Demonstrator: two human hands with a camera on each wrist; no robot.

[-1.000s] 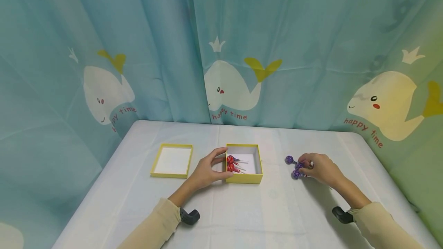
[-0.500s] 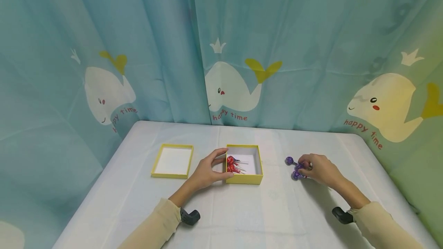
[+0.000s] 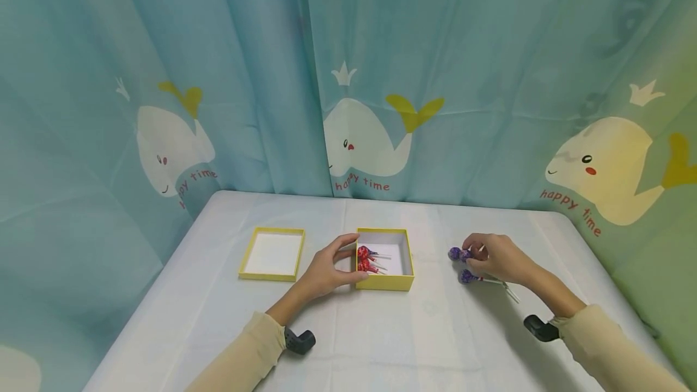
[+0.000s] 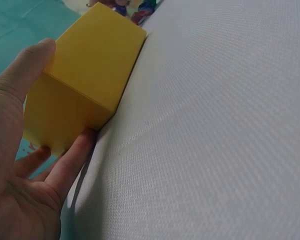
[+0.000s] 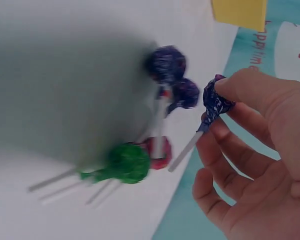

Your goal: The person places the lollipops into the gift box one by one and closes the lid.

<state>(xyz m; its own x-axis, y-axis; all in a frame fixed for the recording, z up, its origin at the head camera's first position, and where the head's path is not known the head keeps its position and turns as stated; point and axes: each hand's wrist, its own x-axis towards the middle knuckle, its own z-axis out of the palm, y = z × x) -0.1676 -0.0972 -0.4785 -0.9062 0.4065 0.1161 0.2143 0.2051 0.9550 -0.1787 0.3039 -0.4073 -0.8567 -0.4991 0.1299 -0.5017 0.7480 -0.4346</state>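
Observation:
My right hand (image 3: pixel 503 261) pinches a purple-wrapped lollipop (image 5: pixel 215 102) between thumb and fingers, with its white stick pointing down past the fingers in the right wrist view. Two more purple lollipops (image 5: pixel 168 65) lie on the table beside it. A green lollipop (image 5: pixel 127 164) and a pinkish-red one (image 5: pixel 159 152) show there too, mostly hidden by the hand in the head view. My left hand (image 3: pixel 323 271) grips the left side of an open yellow box (image 3: pixel 385 284), thumb at the near corner, fingers along the far part. Several red-wrapped lollipops (image 3: pixel 363 264) lie inside, at the box's left.
Left of the left hand, a shallow yellow-rimmed lid (image 3: pixel 269 276) lies with its white inside up. A white cloth covers the table (image 3: pixel 392 343). Behind it hangs a blue-green curtain (image 3: pixel 261 77) printed with whales.
My right hand has lifted slightly and shifted up and left with a purple lollipop in its fingers, uncovering white sticks on the table. The left hand still holds the box in place.

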